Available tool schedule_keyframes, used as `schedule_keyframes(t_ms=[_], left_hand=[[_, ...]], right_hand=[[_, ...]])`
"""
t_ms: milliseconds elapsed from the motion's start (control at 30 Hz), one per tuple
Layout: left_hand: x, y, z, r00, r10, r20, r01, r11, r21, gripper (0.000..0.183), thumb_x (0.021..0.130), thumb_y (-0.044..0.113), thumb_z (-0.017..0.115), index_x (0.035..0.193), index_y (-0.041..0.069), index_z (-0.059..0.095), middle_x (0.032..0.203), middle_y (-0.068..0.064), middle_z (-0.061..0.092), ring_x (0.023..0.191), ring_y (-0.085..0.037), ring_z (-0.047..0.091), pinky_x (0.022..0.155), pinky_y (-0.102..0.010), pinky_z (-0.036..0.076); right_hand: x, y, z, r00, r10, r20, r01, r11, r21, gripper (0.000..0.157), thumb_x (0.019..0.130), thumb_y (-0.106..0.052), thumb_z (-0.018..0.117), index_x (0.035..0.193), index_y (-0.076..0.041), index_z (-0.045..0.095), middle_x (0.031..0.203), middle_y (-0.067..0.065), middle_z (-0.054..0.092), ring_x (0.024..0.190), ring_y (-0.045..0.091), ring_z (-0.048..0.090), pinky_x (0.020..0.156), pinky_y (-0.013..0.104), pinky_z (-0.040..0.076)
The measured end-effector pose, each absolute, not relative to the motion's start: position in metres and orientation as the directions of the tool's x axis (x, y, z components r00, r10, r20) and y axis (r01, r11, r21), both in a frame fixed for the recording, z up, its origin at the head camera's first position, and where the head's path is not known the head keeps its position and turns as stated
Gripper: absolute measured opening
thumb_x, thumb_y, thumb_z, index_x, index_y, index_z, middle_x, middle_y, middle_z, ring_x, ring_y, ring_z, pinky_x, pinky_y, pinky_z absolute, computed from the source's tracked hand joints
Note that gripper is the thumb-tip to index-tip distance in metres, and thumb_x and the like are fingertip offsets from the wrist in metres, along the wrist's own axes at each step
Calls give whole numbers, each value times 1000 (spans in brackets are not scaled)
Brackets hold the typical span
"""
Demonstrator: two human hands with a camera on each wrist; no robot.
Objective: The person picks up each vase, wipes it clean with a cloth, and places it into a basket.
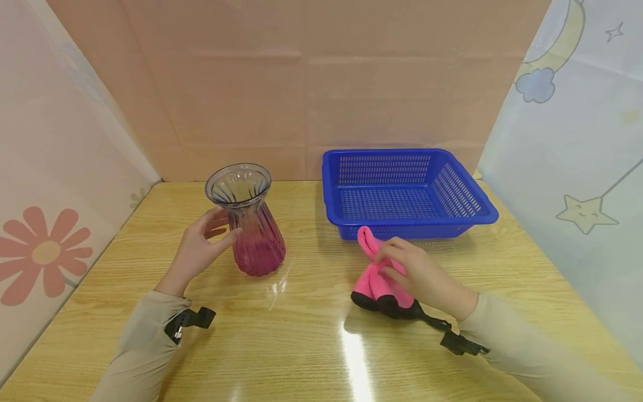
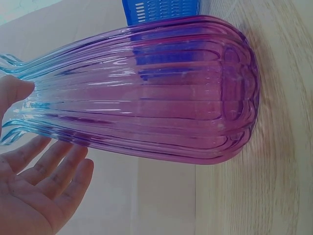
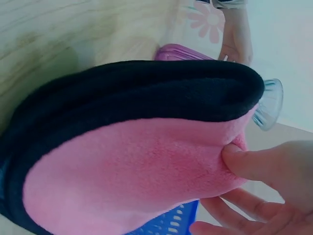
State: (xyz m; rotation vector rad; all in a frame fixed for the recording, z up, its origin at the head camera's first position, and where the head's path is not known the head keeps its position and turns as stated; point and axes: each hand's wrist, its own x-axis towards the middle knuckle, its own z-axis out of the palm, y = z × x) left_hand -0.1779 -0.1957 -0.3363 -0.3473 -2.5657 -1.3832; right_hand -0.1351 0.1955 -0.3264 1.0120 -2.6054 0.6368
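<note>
A ribbed glass vase (image 1: 257, 240), clear bluish at the flared rim and pink-purple below, stands on the table at the left. My left hand (image 1: 203, 243) is at its neck, with the thumb in front and the spread fingers beside and behind the glass. In the left wrist view those fingers (image 2: 73, 169) look relaxed, not wrapped round the vase; whether they press on it I cannot tell. My right hand (image 1: 419, 273) pinches a pink plush cloth (image 1: 374, 279) with a black border and a black strap. The cloth hangs gathered in folds in front of the basket.
A blue plastic basket (image 1: 402, 223) with slotted walls sits at the back right of the wooden table (image 1: 281, 346). Behind the table rises a tan backdrop (image 1: 241, 89). Printed sheets (image 1: 593, 156) line both sides.
</note>
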Motion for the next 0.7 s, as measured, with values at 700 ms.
schedule_keyframes(t_ms=[700], left_hand=[[-178, -196, -335, -951, 109, 291, 302, 536, 788, 53, 87, 17, 65, 133, 1, 45, 126, -23, 56, 115, -34, 56, 97, -47, 47]], right_hand=[[-141, 171, -347, -699, -601, 388, -710, 648, -275, 13, 80, -6, 70, 91, -13, 68, 89, -4, 70, 87, 14, 66, 79, 30, 56]])
